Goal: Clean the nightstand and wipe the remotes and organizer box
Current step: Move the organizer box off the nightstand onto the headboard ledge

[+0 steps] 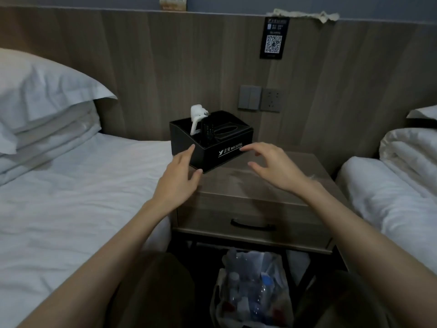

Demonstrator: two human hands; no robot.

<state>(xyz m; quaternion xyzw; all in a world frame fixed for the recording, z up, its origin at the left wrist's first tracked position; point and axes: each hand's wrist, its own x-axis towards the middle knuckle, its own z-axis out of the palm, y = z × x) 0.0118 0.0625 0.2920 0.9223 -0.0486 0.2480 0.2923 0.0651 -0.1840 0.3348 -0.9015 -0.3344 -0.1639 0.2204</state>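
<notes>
Both arms reach forward, fingers spread and holding nothing: left hand (179, 171) at the organizer box (212, 150) corner, right hand (275, 168) just beside its front, over the nightstand (260, 188).

our left hand (176, 177) touches the organizer box (212, 151) (white remote (196, 118), black remote (208, 133) inside); our right hand (274, 168) hovers alongside, spread.

Single head-worn wide-angle view, forward and down, close above the nightstand (236, 185).
</notes>
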